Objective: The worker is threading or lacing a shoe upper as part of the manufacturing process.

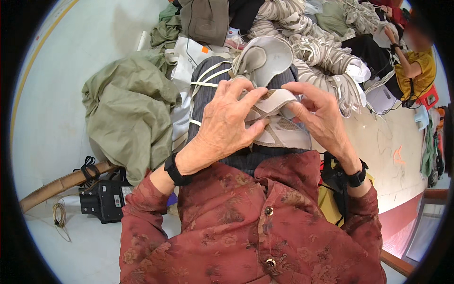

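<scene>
Over my lap, a beige and tan mesh shoe upper (275, 102) is pinched between my two hands. My left hand (224, 120) has its thumb and fingers closed on the upper's left side. At the right end, the thumb and forefinger of my right hand (321, 111) grip the edge. Just below lies another beige shoe upper part (279, 137), resting on my dark striped trousers; whether the two parts are joined I cannot tell. Beyond my fingers stands a pale, curved, open shoe piece (272, 57). White lace-like strips (208, 84) lie across my left thigh.
Bundled beige shoe uppers (326, 57) are heaped ahead and to the right. Green cloth (130, 111) lies at left, near a bamboo pole (61, 187) and a black box-shaped device (101, 201). A person in yellow (416, 75) sits at far right beside a pale tabletop (385, 156).
</scene>
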The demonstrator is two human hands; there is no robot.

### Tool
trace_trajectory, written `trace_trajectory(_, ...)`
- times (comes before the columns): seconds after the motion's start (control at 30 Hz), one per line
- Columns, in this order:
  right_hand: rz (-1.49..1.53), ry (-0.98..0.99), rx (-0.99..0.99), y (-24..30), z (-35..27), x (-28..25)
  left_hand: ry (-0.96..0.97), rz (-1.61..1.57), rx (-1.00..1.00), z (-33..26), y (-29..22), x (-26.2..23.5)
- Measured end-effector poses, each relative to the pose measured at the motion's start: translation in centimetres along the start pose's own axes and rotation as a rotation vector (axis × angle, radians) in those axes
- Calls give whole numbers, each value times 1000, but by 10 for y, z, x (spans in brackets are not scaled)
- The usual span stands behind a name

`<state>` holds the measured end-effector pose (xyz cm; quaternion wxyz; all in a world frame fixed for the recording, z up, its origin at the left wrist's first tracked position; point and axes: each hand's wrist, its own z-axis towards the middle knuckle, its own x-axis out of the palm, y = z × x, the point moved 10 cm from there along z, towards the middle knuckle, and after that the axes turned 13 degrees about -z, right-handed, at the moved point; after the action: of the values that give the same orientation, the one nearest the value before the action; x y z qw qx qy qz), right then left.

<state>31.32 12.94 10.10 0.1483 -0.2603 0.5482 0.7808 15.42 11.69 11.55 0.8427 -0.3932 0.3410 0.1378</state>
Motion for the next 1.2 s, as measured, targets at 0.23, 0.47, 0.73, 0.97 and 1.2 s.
trace_trajectory(0.23,-363,-189,-282,51,-32,-7,-32,39,106,12,6,-1)
trace_trajectory(0.47,-782,-76,-501,54,-41,33,-97,55,154,20,8,-3)
trace_trajectory(0.73,-711,-10,-501,45,-44,33,-117,119,49,62,48,-12)
trace_trajectory(0.97,-754,6,-546,65,-58,30,-105,190,84,118,95,-21)
trace_trajectory(1.2,-773,51,-559,73,-66,30,-10,239,-31,155,154,-14)
